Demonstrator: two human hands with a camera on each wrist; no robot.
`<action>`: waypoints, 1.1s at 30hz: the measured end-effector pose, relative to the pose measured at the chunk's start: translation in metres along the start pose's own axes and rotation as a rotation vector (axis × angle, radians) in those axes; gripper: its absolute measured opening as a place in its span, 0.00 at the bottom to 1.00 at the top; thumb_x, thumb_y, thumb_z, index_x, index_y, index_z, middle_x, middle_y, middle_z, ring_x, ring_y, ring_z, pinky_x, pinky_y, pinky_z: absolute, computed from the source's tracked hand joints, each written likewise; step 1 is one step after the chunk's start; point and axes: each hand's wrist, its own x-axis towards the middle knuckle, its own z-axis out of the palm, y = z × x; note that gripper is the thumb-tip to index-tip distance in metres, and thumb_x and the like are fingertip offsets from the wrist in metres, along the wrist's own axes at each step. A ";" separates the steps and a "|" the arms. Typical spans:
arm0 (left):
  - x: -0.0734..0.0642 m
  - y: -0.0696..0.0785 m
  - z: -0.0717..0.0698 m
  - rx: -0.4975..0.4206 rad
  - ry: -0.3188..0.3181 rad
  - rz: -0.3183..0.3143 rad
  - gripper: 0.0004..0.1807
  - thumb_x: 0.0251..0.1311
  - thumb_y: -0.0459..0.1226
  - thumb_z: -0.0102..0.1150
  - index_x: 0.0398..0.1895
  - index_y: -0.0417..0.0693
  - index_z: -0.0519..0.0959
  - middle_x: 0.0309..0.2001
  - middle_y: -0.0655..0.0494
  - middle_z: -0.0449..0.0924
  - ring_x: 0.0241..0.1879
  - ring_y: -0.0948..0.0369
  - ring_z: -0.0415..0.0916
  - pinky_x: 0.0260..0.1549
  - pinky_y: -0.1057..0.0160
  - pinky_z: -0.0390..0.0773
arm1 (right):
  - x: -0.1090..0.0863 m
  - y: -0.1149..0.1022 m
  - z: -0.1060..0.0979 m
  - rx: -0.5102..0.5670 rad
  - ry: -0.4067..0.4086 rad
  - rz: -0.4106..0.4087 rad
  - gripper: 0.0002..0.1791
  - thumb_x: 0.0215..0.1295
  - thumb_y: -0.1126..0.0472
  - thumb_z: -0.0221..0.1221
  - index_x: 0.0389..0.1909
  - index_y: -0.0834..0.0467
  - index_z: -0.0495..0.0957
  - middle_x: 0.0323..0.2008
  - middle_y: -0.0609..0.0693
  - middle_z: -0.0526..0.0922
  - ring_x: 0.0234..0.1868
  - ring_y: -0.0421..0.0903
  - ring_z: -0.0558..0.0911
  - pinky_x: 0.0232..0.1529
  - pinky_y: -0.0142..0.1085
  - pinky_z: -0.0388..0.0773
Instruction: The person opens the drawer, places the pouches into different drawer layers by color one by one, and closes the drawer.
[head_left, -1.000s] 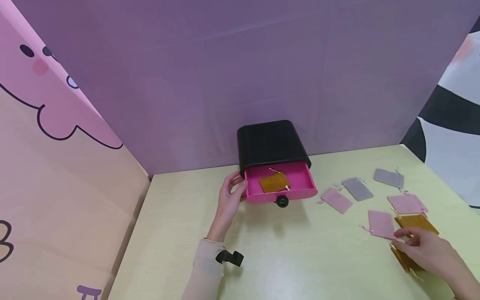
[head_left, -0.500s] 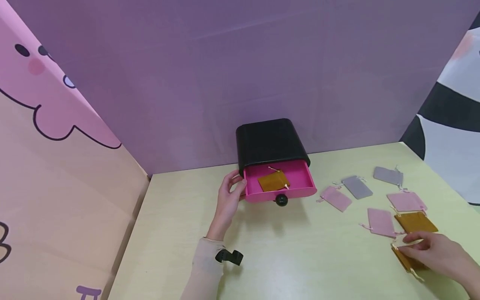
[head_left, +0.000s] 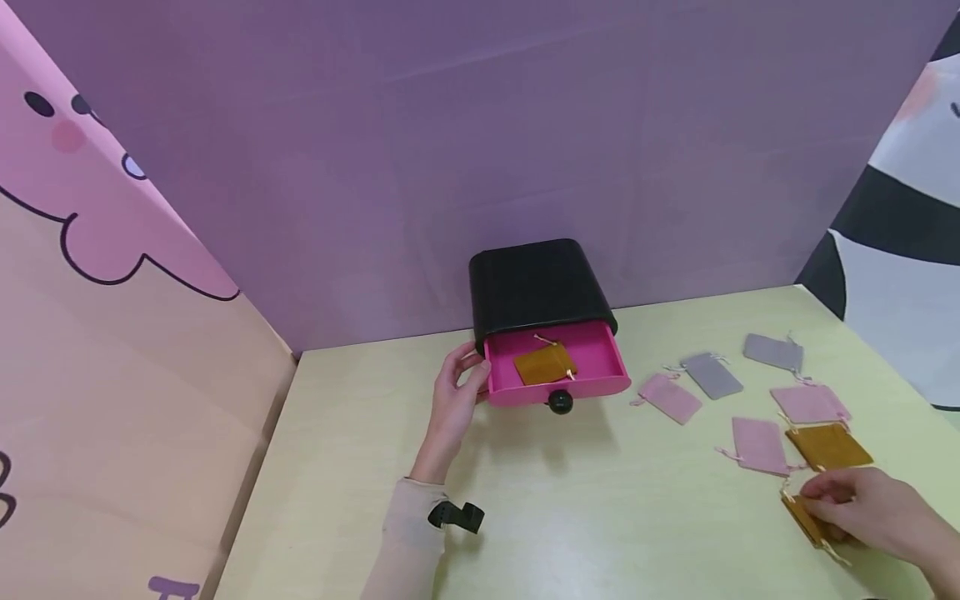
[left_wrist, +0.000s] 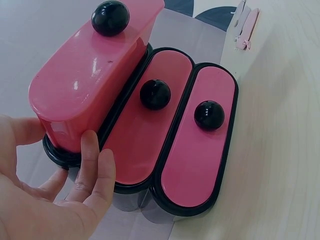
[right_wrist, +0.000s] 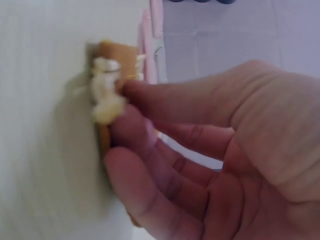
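At the left end of a pulled-out pink drawer (head_left: 602, 352), my left hand (head_left: 452, 398) grips around the corner, its thumb and fingers on either side in the left wrist view. The drawer belongs to a black cabinet (head_left: 538, 282); a mustard drawstring pouch (head_left: 546, 363) lies inside. Over on the right, my right hand (head_left: 873, 510) pinches another mustard drawstring pouch (head_left: 801, 518) between thumb and fingertips, low at the tabletop. Cream cords of that pouch (right_wrist: 106, 92) show close up, while the fingers hide much of its cloth.
Two lower drawers (left_wrist: 187, 160) with black knobs are closed. Grey pouches (head_left: 711, 375), several pink pouches (head_left: 759, 443) and one more mustard pouch (head_left: 831, 447) lie on the right of the table (head_left: 360, 467). A purple curtain (head_left: 360, 183) stands behind.
My right hand has lowered slightly, off the mustard pouch behind, with its fingers closing on the nearer one. My left hand has stayed at the drawer.
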 end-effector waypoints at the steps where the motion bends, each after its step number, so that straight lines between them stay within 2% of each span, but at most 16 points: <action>1: 0.000 0.000 0.000 0.000 0.001 0.000 0.28 0.78 0.41 0.57 0.77 0.47 0.68 0.68 0.41 0.76 0.52 0.51 0.86 0.61 0.49 0.86 | 0.000 0.000 0.001 0.015 0.001 0.001 0.07 0.71 0.58 0.66 0.41 0.58 0.87 0.34 0.46 0.87 0.30 0.37 0.74 0.32 0.32 0.71; 6: 0.000 0.000 0.000 -0.009 0.005 0.000 0.28 0.78 0.40 0.57 0.77 0.47 0.68 0.68 0.40 0.76 0.51 0.53 0.87 0.59 0.51 0.87 | 0.001 0.003 0.003 0.029 0.014 -0.014 0.04 0.72 0.62 0.64 0.39 0.56 0.87 0.34 0.47 0.89 0.28 0.34 0.75 0.30 0.30 0.71; 11: -0.002 0.001 0.000 -0.007 0.002 -0.002 0.28 0.78 0.40 0.57 0.77 0.47 0.68 0.68 0.40 0.75 0.52 0.53 0.86 0.60 0.50 0.86 | 0.002 0.003 0.004 0.007 0.002 -0.026 0.04 0.71 0.62 0.65 0.39 0.56 0.87 0.37 0.49 0.89 0.31 0.36 0.74 0.32 0.30 0.71; 15: -0.002 0.000 0.000 0.007 0.001 0.001 0.28 0.78 0.41 0.57 0.77 0.47 0.68 0.69 0.41 0.76 0.52 0.53 0.86 0.60 0.50 0.86 | 0.004 -0.002 0.003 0.006 -0.012 -0.033 0.04 0.71 0.60 0.66 0.39 0.56 0.87 0.35 0.46 0.87 0.32 0.37 0.73 0.32 0.30 0.70; 19: -0.001 -0.001 0.000 0.012 -0.001 0.009 0.28 0.79 0.41 0.57 0.77 0.47 0.67 0.69 0.41 0.76 0.52 0.53 0.86 0.59 0.51 0.87 | 0.006 -0.009 -0.002 -0.017 0.044 -0.090 0.04 0.72 0.58 0.67 0.37 0.54 0.87 0.33 0.43 0.84 0.30 0.32 0.72 0.31 0.29 0.69; 27: -0.001 -0.002 0.001 0.011 -0.003 0.000 0.28 0.78 0.42 0.57 0.78 0.48 0.68 0.69 0.42 0.76 0.53 0.53 0.86 0.61 0.50 0.86 | 0.007 -0.029 -0.012 0.026 0.176 -0.192 0.02 0.69 0.60 0.69 0.36 0.52 0.87 0.32 0.41 0.88 0.31 0.25 0.75 0.31 0.29 0.75; 33: -0.002 0.001 0.001 0.007 -0.001 0.002 0.28 0.78 0.42 0.56 0.77 0.48 0.68 0.68 0.41 0.76 0.52 0.54 0.86 0.60 0.51 0.87 | 0.010 -0.041 -0.012 0.072 0.238 -0.274 0.05 0.69 0.66 0.68 0.34 0.53 0.85 0.30 0.37 0.84 0.31 0.26 0.73 0.31 0.28 0.75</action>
